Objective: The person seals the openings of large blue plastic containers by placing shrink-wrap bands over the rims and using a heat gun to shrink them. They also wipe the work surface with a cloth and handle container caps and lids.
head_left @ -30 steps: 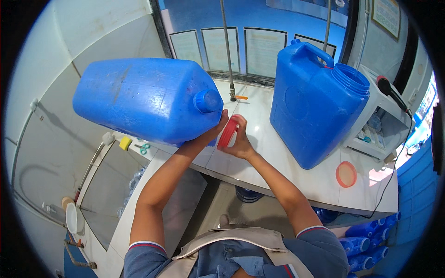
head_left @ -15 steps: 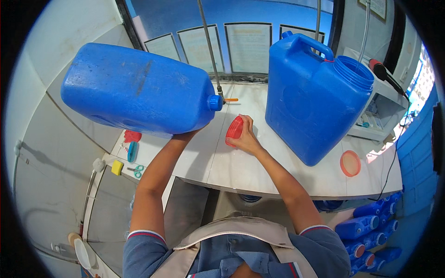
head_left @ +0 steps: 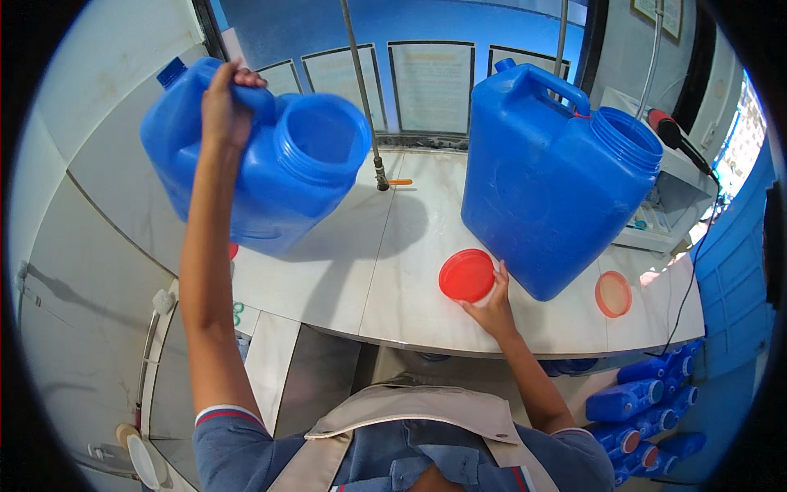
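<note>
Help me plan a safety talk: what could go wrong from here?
The left hand alone grips the tilted jug by its handle, so it might slip or twist.
The right hand holds the red lid near the front edge of the counter; it could fall off.
The jug on the right stands open, so dirt might get in.

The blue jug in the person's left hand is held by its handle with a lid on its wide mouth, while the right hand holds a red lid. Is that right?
Not quite: the head view shows the wide mouth of the blue jug open, with no lid on it. The left hand does grip its handle, and the right hand does hold a red lid.
</note>
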The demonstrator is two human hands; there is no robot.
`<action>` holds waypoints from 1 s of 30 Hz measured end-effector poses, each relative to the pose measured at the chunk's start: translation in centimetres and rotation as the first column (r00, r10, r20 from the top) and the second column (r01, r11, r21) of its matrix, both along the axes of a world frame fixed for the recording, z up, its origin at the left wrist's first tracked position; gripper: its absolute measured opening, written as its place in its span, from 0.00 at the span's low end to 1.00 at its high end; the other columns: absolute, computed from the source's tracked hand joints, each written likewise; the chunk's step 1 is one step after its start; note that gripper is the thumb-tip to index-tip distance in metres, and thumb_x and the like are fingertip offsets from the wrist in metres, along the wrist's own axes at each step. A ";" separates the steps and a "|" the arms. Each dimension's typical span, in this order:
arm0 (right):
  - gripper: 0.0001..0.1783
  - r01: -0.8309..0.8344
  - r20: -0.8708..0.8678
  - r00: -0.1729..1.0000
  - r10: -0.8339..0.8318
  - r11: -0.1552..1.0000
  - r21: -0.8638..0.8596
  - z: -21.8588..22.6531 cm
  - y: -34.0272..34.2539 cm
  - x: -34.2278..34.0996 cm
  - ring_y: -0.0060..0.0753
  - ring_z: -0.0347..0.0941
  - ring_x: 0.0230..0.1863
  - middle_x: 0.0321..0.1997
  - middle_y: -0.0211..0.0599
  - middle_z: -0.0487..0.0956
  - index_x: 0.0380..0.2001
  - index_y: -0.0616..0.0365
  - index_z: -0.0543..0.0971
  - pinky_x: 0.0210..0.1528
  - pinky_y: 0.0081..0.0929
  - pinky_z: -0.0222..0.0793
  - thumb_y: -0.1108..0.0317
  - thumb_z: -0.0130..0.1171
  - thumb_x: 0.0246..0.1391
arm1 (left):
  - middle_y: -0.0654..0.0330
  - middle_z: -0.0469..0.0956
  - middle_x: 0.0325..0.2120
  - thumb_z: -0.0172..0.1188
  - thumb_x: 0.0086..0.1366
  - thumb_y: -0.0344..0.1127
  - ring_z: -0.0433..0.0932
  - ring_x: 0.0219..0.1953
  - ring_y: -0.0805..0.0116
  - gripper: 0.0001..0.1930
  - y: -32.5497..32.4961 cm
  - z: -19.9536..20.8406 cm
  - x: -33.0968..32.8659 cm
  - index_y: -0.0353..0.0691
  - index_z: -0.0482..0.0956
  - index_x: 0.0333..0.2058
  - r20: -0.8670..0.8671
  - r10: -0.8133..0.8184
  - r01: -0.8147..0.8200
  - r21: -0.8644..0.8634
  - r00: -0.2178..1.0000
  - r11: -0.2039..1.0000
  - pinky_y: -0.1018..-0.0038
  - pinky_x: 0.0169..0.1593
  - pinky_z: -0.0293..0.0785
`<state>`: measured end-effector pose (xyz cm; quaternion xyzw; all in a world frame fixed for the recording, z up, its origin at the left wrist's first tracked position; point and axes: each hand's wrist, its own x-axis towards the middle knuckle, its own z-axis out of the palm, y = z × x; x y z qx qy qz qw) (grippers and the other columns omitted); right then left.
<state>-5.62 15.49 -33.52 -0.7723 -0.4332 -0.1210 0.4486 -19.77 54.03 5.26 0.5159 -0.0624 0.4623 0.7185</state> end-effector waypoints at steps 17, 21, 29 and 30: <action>0.29 0.427 -0.875 -0.043 0.482 0.801 0.420 1.6 30.0 13.2 0.38 0.61 0.57 0.55 0.46 0.65 0.51 0.65 0.66 0.57 0.30 0.57 0.55 0.52 0.52 | 0.43 0.76 0.30 0.47 0.66 0.53 0.80 0.31 0.53 0.27 10.4 -4.5 8.1 0.25 0.69 0.36 -0.415 -0.356 0.102 -0.521 0.838 0.847 0.63 0.35 0.82; 0.17 0.115 -0.637 0.107 0.764 0.627 0.771 -3.9 29.6 24.5 0.23 0.66 0.38 0.35 0.34 0.73 0.34 0.57 0.72 0.44 0.25 0.61 0.54 0.51 0.51 | 0.43 0.76 0.30 0.46 0.65 0.55 0.80 0.29 0.53 0.30 6.1 -2.1 13.1 0.23 0.68 0.37 -0.426 -0.468 0.251 -0.472 0.775 0.845 0.63 0.32 0.82; 0.13 0.089 -0.622 0.224 0.750 0.620 0.779 3.3 32.6 13.2 0.20 0.63 0.20 0.21 0.24 0.69 0.19 0.48 0.68 0.24 0.19 0.59 0.57 0.44 0.54 | 0.43 0.76 0.30 0.50 0.62 0.59 0.79 0.33 0.54 0.33 9.1 -4.2 9.7 0.24 0.70 0.38 -0.504 -0.303 0.024 -0.486 0.809 0.873 0.58 0.37 0.81; 0.13 0.053 -0.608 0.213 0.765 0.613 0.789 4.5 32.4 12.3 0.21 0.65 0.21 0.22 0.25 0.70 0.20 0.49 0.70 0.25 0.20 0.61 0.57 0.44 0.54 | 0.42 0.75 0.32 0.47 0.62 0.60 0.78 0.35 0.53 0.34 10.2 -4.4 9.0 0.24 0.69 0.40 -0.502 -0.343 0.133 -0.407 0.794 0.904 0.58 0.40 0.79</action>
